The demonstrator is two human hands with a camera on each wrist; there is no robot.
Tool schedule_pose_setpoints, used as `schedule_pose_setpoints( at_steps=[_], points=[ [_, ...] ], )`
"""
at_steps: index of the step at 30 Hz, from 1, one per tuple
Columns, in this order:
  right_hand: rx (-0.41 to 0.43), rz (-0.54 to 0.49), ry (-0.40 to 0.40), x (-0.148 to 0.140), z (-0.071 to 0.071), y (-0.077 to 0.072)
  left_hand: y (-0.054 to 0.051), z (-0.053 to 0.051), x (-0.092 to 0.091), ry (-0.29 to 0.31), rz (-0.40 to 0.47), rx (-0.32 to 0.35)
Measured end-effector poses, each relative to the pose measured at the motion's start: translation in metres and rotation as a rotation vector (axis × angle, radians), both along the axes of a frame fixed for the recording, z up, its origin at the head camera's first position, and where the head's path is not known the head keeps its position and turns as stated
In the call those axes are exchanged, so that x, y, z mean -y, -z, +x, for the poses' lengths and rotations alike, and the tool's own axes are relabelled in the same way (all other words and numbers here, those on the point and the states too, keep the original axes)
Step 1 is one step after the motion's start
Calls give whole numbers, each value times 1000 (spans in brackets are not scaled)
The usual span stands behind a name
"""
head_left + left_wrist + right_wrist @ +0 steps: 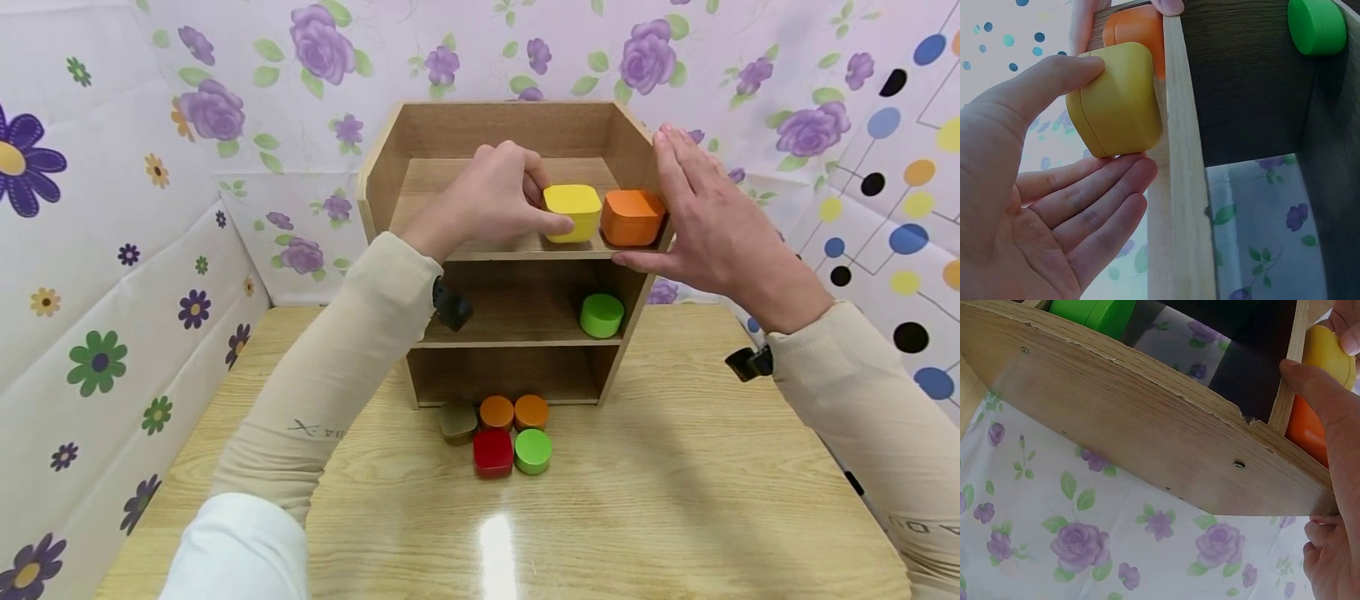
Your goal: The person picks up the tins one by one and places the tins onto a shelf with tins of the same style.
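Note:
My left hand point(498, 192) pinches a yellow rounded-square lidded box point(572, 214) between thumb and fingertips, at the front of the shelf unit's top level. In the left wrist view, the yellow box point(1119, 103) appears tilted. Right beside it on that level sits a similar orange box point(632, 218). My right hand point(720, 212) rests against the right side of the wooden shelf unit point(517, 343), fingers fairly straight along the side panel and thumb point(1310, 384) on the top board's front edge. On the middle level, a green round box point(602, 316) stands at the right.
On the table point(637, 500), before the unit, a cluster holds a red box point(492, 453), a light green round box point(533, 451), two orange round boxes point(531, 412) and an olive box point(457, 420). Patterned sheets point(315, 125) hang behind and at both sides.

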State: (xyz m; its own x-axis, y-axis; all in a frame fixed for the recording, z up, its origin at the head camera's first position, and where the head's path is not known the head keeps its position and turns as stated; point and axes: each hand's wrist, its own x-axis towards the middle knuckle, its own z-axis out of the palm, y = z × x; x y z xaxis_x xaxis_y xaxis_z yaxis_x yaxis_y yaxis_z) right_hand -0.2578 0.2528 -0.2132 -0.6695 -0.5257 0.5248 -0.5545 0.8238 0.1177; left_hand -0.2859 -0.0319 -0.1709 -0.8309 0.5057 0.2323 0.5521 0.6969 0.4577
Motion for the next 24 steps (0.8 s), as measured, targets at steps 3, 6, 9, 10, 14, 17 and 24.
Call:
schedule_pose_setpoints(
  at_steps=[3,6,9,10,14,17,24],
  points=[
    [-3,-7,-7,0,0,0,2,0,-1,5,-2,15],
    [-9,-10,-12,0,-1,1,3,2,-1,7,-3,35],
    [-16,-7,-15,-1,-1,1,5,1,-3,10,2,38],
    [-18,-7,-16,0,-1,1,5,1,-3,11,3,40],
    [-23,-8,-15,0,-2,1,6,1,-3,20,9,40],
    [-27,-8,-14,0,-1,1,6,1,-4,24,10,43],
    [-34,-8,-19,0,-1,1,6,2,-5,21,-7,44]
  ],
)
